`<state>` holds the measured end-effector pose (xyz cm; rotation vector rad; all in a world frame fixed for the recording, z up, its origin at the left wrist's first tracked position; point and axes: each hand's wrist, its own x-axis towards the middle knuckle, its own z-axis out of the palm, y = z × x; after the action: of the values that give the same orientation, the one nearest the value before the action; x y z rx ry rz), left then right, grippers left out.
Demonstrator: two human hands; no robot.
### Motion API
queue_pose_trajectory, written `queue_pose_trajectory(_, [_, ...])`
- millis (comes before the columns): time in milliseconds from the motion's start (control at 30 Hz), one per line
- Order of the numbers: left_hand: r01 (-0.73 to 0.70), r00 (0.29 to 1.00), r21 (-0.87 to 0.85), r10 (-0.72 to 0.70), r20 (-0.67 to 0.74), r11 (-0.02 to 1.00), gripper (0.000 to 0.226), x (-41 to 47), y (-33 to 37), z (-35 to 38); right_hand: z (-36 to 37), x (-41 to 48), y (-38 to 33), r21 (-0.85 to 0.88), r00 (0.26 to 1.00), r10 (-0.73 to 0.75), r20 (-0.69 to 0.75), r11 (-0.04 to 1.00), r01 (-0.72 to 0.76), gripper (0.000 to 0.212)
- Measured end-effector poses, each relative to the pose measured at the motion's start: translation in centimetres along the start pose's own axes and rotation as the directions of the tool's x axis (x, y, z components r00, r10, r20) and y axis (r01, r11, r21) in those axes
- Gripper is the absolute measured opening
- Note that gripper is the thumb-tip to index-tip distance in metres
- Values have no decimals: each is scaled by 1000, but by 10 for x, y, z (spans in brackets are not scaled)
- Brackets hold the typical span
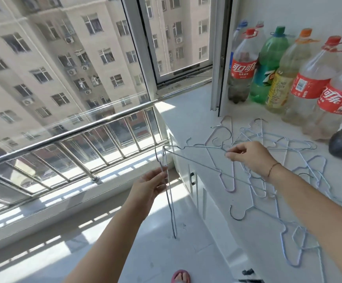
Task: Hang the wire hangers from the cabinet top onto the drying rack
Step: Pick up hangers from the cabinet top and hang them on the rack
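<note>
A tangle of several thin wire hangers (272,152) lies spread over the white cabinet top (198,119) on the right. My right hand (250,158) pinches one grey wire hanger (194,160) near its neck, lifted just above the pile and reaching out past the cabinet's left edge. My left hand (151,186) is closed on a hanger (169,201) that dangles down over the floor, its wires running up to meet the corner of the other one. No drying rack is in view.
Several large plastic drink bottles (276,72) stand along the wall at the back right of the cabinet. A steel railing (63,135) runs along the window on the left. The tiled floor (137,252) lies below, with a pink slipper (181,276) at the bottom.
</note>
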<state>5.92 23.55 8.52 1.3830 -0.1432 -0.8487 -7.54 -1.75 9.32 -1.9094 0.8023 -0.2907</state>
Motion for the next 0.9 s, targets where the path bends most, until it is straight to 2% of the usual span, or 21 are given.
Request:
queue_pose_trajectory(233, [-149, 980, -86, 135, -148, 985, 21, -56, 28, -55, 64, -30, -80, 274, 955, -78, 285, 962, -3, 8])
queue_pose_trajectory(333, [-213, 951, -106, 180, -253, 971, 19, -86, 41, -92, 104, -43, -115, 332, 923, -135, 361, 943, 8, 16])
queue_pose_trajectory(433, [-265, 918, -115, 214, -334, 957, 21, -121, 49, -136, 151, -61, -149, 393, 886, -192, 422, 919, 12, 11])
queue_pose_trajectory(633, [-356, 806, -125, 236, -543, 926, 16, -209, 59, -239, 260, -124, -215, 430, 818, -270, 508, 902, 31, 14])
queue_pose_trajectory(900, [-455, 676, -103, 268, -686, 885, 16, -350, 69, -377, 413, -244, -293, 526, 718, -353, 599, 850, -21, 8])
